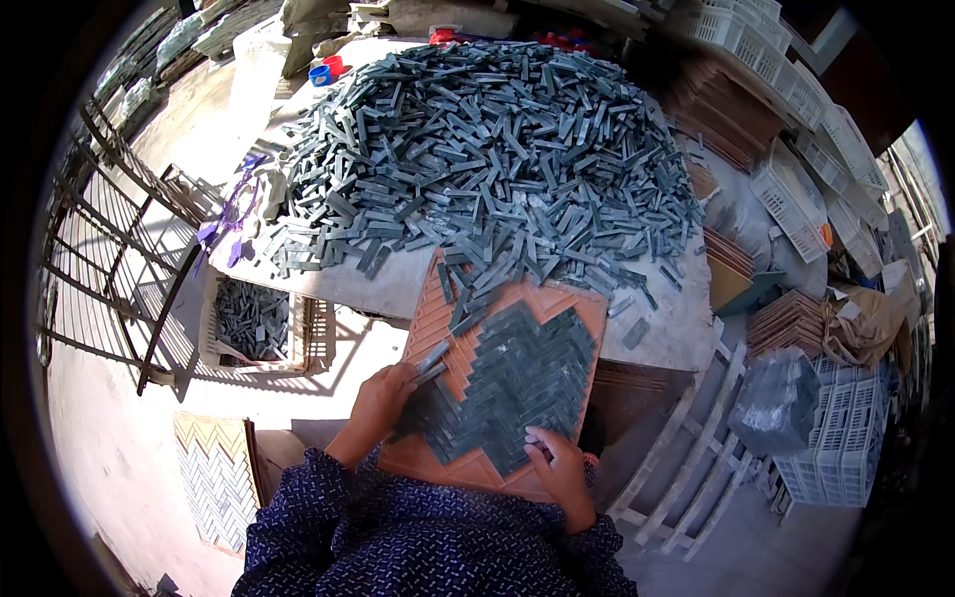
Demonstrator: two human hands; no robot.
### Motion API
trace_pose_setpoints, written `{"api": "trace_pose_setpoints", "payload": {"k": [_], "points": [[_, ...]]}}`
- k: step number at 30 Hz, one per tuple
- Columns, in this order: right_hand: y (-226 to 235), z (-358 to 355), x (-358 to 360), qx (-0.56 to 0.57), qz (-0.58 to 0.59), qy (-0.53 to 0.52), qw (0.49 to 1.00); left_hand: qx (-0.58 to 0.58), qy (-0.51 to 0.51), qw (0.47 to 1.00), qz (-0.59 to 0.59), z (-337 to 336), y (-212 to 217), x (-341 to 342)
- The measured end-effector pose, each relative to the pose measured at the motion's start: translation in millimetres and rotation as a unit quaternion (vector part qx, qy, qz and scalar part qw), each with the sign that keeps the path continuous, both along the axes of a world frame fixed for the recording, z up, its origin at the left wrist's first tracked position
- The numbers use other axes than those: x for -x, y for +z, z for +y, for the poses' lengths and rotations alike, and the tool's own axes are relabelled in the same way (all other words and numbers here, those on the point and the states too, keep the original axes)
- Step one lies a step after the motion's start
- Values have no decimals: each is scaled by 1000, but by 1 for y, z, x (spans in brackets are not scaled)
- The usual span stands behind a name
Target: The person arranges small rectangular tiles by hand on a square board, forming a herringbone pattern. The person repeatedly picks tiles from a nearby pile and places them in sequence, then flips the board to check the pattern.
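Observation:
An orange herringbone tray rests in front of me, its far edge against the tabletop. Dark grey-green stone strips fill much of it in a zigzag pattern. Orange grooves show bare along its left side and at the near edge. At the tray's left edge, my left hand is closed on a few stone strips that stick out past the fingertips. My right hand is over the near right part of the pattern, thumb and fingers pinched together; what they hold, if anything, is too small to make out. Several loose strips lie across the tray's far left corner.
A big heap of stone strips covers the table. Left are a crate of strips, a metal rack and a herringbone panel. Right are a wooden pallet, white crates and stacked orange trays.

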State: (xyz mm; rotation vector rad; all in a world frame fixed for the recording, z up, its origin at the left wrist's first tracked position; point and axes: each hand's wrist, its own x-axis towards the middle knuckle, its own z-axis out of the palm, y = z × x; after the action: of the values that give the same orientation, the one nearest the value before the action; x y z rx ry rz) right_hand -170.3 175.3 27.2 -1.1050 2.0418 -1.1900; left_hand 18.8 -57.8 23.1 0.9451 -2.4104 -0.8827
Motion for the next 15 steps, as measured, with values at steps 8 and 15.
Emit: {"api": "trace_pose_setpoints", "payload": {"k": [8,15], "points": [[19,-13,2,28,26,29,999,52,-17,997,-45,1,-14,-12],[25,-18,4,23,74,47,996,-17,50,999,0,6,2,-4]]}}
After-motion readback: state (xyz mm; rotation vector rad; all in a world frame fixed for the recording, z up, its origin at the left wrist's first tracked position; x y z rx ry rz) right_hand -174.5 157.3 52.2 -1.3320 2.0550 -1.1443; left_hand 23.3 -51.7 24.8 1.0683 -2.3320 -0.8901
